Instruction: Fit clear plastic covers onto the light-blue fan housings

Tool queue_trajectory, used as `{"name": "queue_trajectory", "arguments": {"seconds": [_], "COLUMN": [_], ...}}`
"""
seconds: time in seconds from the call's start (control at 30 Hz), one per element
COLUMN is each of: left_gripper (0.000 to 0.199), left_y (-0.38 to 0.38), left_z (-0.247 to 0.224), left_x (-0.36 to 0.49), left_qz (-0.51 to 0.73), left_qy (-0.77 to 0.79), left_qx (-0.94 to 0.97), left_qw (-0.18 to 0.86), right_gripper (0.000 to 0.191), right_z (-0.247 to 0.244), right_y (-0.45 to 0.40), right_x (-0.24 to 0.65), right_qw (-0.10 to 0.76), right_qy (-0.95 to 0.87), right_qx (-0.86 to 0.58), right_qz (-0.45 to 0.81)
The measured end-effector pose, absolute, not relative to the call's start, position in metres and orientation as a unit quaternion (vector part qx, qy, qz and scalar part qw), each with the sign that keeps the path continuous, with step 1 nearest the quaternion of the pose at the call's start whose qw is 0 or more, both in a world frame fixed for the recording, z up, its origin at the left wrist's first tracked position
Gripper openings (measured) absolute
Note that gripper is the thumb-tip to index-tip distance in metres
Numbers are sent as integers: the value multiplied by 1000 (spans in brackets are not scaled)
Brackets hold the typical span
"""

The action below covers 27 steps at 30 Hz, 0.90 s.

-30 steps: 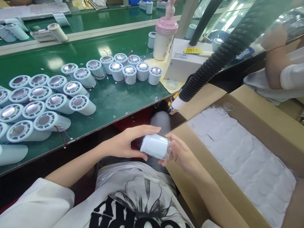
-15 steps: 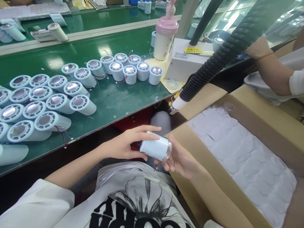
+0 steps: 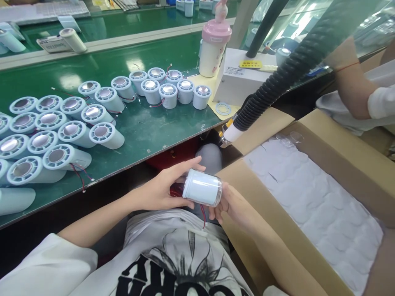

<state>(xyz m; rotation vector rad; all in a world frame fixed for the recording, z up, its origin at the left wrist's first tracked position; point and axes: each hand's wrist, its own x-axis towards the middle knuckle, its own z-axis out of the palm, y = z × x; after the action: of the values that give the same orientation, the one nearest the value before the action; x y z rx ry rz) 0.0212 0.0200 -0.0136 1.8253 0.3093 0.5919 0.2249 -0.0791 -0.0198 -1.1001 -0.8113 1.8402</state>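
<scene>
A light-blue cylinder [image 3: 202, 187] lies tilted on its side between my two hands, above my lap. Clear plastic shows round its right end, and a thin red and dark wire with a small white plug hangs beneath it. My left hand [image 3: 163, 187] grips its left end, fingers along the top and thumb below. At the plastic-covered end, the fingers of my right hand [image 3: 231, 205] close on it; the palm side is partly hidden. Several similar cylinders [image 3: 106, 135] with silver round centres and thin wires stand on the green bench [image 3: 145, 131] to the left.
An open cardboard box [image 3: 262, 197] at my right holds white round-patterned padding [image 3: 314, 205]. A black ribbed hose [image 3: 271, 94] slants down above it. By the bench edge are a white machine [image 3: 243, 78] and a pink-lidded bottle [image 3: 214, 49]. Another person's arm [image 3: 354, 86] shows at far right.
The cylinder has turned to lie more level, and more of its side and wire shows. My left fingers have shifted back towards its left end.
</scene>
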Motion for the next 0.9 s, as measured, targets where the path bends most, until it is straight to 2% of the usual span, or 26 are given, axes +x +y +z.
{"name": "queue_trajectory", "arguments": {"seconds": [0.1, 0.2, 0.3, 0.37, 0.47, 0.53, 0.6, 0.73, 0.9], "left_gripper": [99, 84, 74, 70, 65, 63, 65, 77, 77], "left_y": [20, 22, 21, 19, 15, 15, 16, 17, 19], "left_z": [-11, -4, 2, 4, 4, 4, 4, 8, 3], "left_x": [20, 20, 20, 20, 19, 19, 19, 17, 15], "left_qz": [246, 246, 236, 213, 182, 165, 153, 158, 158], "left_qy": [133, 121, 143, 177, 222, 246, 242, 168, 166], "left_qx": [787, 812, 795, 763, 719, 697, 685, 692, 676], "left_qw": [550, 515, 540, 583, 633, 653, 670, 684, 701], "right_gripper": [57, 64, 63, 64, 79, 72, 64, 53, 49], "right_z": [-19, -16, -15, -18, -23, -25, -24, -15, -14], "right_y": [-80, -79, -79, -80, -81, -81, -82, -82, -83], "right_x": [225, 226, 229, 231, 235, 236, 235, 231, 233], "right_qw": [406, 392, 403, 436, 475, 471, 469, 481, 495], "right_qy": [-345, -399, -469, -522, -643, -697, -673, -497, -490], "right_qx": [-441, -451, -463, -465, -442, -428, -435, -452, -461], "right_qz": [722, 695, 635, 567, 407, 330, 371, 563, 551]}}
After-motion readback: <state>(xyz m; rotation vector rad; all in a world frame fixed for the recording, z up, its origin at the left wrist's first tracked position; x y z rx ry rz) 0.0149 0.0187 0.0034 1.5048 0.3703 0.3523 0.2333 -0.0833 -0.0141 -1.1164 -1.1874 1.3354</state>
